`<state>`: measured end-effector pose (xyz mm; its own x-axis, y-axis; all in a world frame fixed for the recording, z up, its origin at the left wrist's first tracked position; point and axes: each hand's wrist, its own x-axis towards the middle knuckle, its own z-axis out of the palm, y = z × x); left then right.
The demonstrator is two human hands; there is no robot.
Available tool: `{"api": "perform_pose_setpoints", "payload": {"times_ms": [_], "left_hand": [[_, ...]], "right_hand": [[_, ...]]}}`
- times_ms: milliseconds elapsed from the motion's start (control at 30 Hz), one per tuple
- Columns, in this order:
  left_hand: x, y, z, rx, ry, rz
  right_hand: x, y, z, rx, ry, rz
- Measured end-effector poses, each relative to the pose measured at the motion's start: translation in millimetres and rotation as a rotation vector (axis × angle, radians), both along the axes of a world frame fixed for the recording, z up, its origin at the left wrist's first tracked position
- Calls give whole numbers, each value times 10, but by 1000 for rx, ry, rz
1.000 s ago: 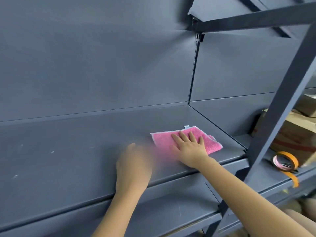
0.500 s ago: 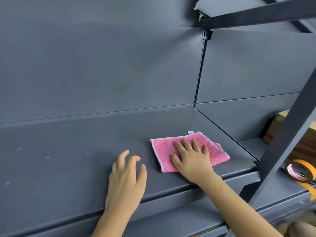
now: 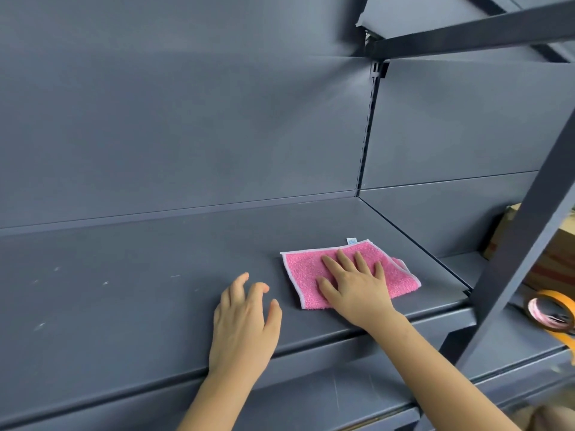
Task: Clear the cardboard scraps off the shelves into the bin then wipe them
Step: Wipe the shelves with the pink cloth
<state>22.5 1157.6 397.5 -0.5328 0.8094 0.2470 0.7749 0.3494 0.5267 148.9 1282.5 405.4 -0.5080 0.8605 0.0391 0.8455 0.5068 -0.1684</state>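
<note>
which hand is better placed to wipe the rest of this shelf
Right. The right hand lies flat on the pink cloth, pressing it to the shelf; the left hand holds nothing beside it. Likely sweep left toward the pale specks.

The dark grey metal shelf (image 3: 155, 275) runs wide and flat against a back panel of the same grey. A folded pink cloth (image 3: 303, 269) with a pale edging lies on its right part, near the front edge, with the right hand (image 3: 357, 290) laid flat on top. The left hand (image 3: 245, 328) rests on the bare metal just beside the cloth. Small white specks (image 3: 40, 325) dot the left part. On the neighbouring shelf (image 3: 457, 269) to the right, set slightly lower, stand a cardboard box (image 3: 553, 262) and an orange tape roll (image 3: 560, 298).
</note>
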Motion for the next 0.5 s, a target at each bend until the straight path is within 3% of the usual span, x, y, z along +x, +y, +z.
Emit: {"api": "perform_pose_setpoints", "payload": {"times_ms": [500], "left_hand": [[-20,30,-85,62,0,51]], "right_hand": [[34,29,-56,25,20,46]]}}
